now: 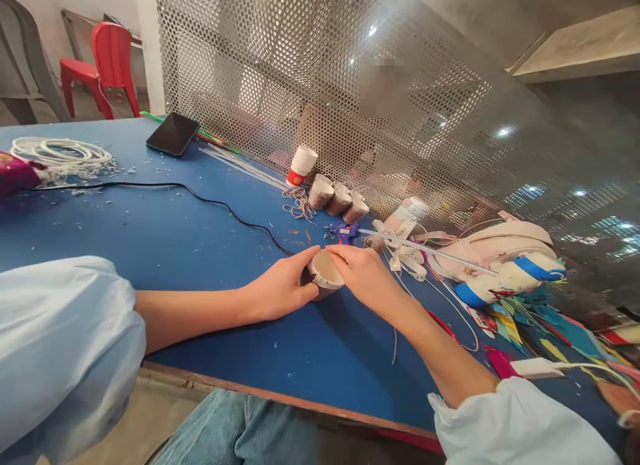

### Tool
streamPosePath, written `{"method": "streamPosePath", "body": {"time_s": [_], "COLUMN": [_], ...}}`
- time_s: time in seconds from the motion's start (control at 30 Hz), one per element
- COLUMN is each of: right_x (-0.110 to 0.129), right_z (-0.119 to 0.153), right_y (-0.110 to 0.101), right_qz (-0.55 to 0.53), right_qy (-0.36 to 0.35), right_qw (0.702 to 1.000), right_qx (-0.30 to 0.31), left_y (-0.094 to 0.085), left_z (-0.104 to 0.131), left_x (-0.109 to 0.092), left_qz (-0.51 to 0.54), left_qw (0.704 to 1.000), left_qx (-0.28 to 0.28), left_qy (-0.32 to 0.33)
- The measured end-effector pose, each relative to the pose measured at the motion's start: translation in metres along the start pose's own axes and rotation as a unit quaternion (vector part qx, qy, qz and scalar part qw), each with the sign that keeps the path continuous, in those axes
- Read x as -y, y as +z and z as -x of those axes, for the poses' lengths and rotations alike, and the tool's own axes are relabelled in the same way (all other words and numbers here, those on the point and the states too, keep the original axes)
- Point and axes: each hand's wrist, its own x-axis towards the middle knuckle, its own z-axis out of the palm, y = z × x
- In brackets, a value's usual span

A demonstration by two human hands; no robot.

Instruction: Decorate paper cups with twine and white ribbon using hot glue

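A small round cup with a pale rim (327, 271) stands near the middle of the blue table, its opening facing up. My left hand (285, 285) is wrapped round its left side, thumb in front and fingers behind. At the rim's back right, my right hand (357, 268) has its fingers pressed together; what they pinch there is too small to make out. Just behind the hands lies a blue glue gun (345, 231) with a long clear stick. Three brown-wrapped cups (340, 199) stand in a row beyond it, beside a stack of white paper cups (303, 165).
A black phone (173, 133), coiled white cord (63, 157) and a black cable (215, 201) lie at the left. On the right are a pale bag (500, 245), a blue-and-white bottle (510, 278) and coloured scraps. Perforated metal screen (300, 71) stands behind.
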Motion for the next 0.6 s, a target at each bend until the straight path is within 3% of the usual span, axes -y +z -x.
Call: {"method": "streamPosePath", "body": {"time_s": [0.2, 0.33, 0.47, 0.6], "right_x": [0.003, 0.006, 0.012, 0.007], "right_z": [-0.001, -0.006, -0.011, -0.013], "right_y": [-0.009, -0.010, -0.006, 0.000], "right_qz": [-0.104, -0.127, -0.108, -0.227], "right_qy": [0.065, 0.052, 0.043, 0.134], "right_qw": [0.992, 0.989, 0.990, 0.956], "right_qx": [0.038, 0.060, 0.082, 0.130], "left_y": [0.001, 0.002, 0.003, 0.003], "left_z": [-0.001, 0.000, 0.001, 0.002], "left_x": [-0.002, -0.005, -0.004, -0.002], "left_qz": [0.020, 0.054, 0.077, 0.081], "left_qw": [0.999, 0.998, 0.997, 0.996], "left_qx": [-0.022, -0.024, -0.014, -0.013], "left_qy": [0.011, 0.027, 0.003, -0.027]}}
